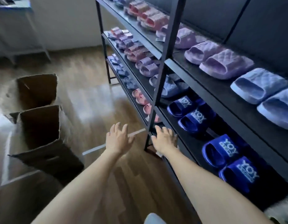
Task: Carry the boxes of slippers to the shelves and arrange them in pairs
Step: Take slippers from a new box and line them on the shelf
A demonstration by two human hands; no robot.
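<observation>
Pale table: a light-coloured table on thin legs (19,31) stands at the far left by the wall, blurred.
Cardboard boxes: two open brown cardboard boxes sit on the wooden plank floor (91,97) at the left, one behind the other. The farther box (36,91) and the nearer box (43,136) both have their flaps up. Their insides are dark, so what they hold cannot be told.
Left hand: the left hand (119,138) is stretched out over the floor, palm down, fingers spread wide, gripping nothing. It is between the nearer box and the shelving.
Floor strip: a thin pale strip (136,132) lies on the floor under and between the hands.
Right hand: the right hand (164,139) reaches to the foot of the shelving at the lowest tier, fingers splayed and holding nothing. Whether it touches the frame cannot be told.
Shelving: a black metal shelf unit (165,62) with several tiers runs from centre to right.
Slippers, far end: pink and red slides (149,18) are on the upper tier. Small pink ones (140,97) are on the lowest tier.
Slippers, middle tier: dark blue slides with white lettering (196,118) sit side by side in pairs.
Slippers, upper right: lilac quilted slides (224,65) come first, then light blue quilted slides (259,84), also paired.
</observation>
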